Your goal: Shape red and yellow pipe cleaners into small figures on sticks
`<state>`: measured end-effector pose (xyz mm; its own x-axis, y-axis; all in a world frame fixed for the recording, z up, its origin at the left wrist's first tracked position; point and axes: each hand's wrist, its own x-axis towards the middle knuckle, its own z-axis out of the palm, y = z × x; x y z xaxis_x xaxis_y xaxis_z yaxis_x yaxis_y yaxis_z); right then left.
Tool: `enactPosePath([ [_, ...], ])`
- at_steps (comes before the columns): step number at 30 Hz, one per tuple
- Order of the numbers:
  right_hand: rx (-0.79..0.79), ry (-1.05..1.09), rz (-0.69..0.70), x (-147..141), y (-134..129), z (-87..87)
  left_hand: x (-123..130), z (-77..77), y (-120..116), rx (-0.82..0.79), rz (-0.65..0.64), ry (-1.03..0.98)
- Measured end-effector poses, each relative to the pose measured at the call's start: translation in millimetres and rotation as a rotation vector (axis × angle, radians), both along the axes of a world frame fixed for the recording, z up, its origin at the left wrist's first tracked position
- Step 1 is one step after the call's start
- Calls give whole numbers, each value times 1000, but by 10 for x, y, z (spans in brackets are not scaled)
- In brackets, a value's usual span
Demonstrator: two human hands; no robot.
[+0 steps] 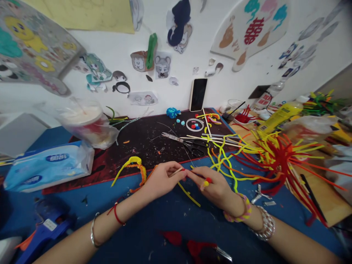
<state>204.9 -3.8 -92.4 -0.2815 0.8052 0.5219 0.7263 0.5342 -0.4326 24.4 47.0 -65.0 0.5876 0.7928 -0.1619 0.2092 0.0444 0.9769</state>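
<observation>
Well, at nine o'clock from the hands, a blue-and-white pack of wet wipes point(49, 165) lies on the blue tabletop point(154, 234), with a blue hot glue gun point(44, 229) at about eight o'clock. Beyond the wipes, at ten o'clock, stands a plastic cup point(85, 121) on the edge of a black work mat point(143, 146), which is speckled with scraps. A curled yellow-and-orange pipe cleaner point(134, 168) lies on the mat's near edge, just beside the left hand point(162, 179). That hand, with a red string and a silver bangle point(95, 229) at the wrist, is clenched in a pinch around a thin pale stick point(176, 172). The stick's tip points at the right hand point(211, 187), whose fingertips point(192, 175) nearly meet it beside a small yellow-and-red piece point(205, 181); whether that hand is grasping anything, I cannot tell. A yellow pipe cleaner point(188, 194) runs beneath the hands. At twelve o'clock, scissors point(187, 145) rest on the mat below a ring of tape point(194, 124) holding small pompoms, and a phone point(198, 94) leans against the stickered wall. At two o'clock, a yellow bottle point(280, 115) lies behind a large spray of red, orange and yellow pipe cleaners point(275, 165), and that tangle reaches toward three o'clock across a wooden board point(324, 194)
</observation>
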Motion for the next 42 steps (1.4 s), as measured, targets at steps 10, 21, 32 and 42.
enactPosePath([
  [10, -520, 656, -24, -150, -23, 65, -12, -34, -140, 555, 60, 193],
  [21, -329, 404, -37, -110, -60, 43, -24, 20, -112, 924, -175, 615],
  [32, -875, 998, 122, -136, -18, 129, -86, 47, 89, 443, -114, 155],
  [42, -1047, 1194, 300, -130, -45, 150, -121, 41, 70, 149, -158, -65],
])
